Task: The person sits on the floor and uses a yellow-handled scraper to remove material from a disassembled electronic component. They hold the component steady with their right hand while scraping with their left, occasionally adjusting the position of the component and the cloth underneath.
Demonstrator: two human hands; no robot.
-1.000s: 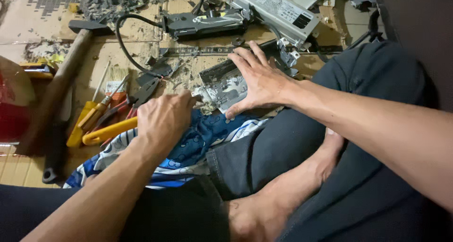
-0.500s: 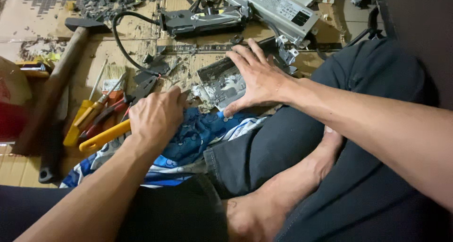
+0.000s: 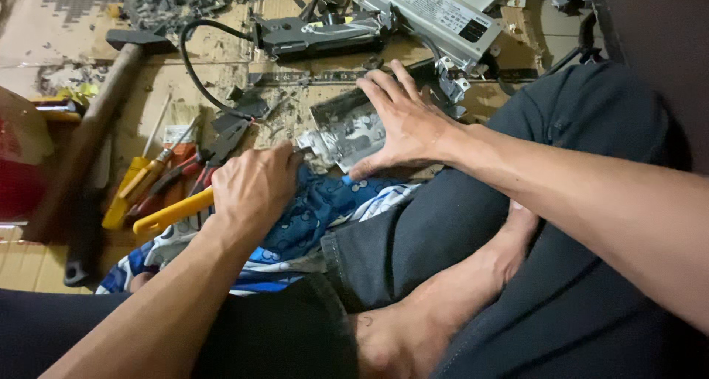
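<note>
The item in hand is a small metal housing (image 3: 346, 131), grey and dull, scuffed and dusty, roughly rectangular with a raised rim on its far edge and a stubby cylindrical fitting at its lower-left corner. It lies on the cardboard-covered floor (image 3: 59, 17), just ahead of the person's crossed legs and above a blue patterned cloth (image 3: 317, 213).

The right hand (image 3: 406, 120) lies flat on the housing, fingers spread and released, palm pressing down. The left hand (image 3: 251, 190) is clenched around a tool with a yellow handle (image 3: 171, 213), its working end at the fitting; the tip itself is hidden by the hand.

Against the earlier frames, the right hand has kept its position on the housing. The left hand has closed in from the left and now sits right at the corner fitting.

The housing's long axis runs from lower left to upper right, the fitting end pointing toward the left hand.

Nearby to the left: a hammer (image 3: 96, 120), a yellow screwdriver (image 3: 136, 183) and pliers (image 3: 199, 165).
</note>
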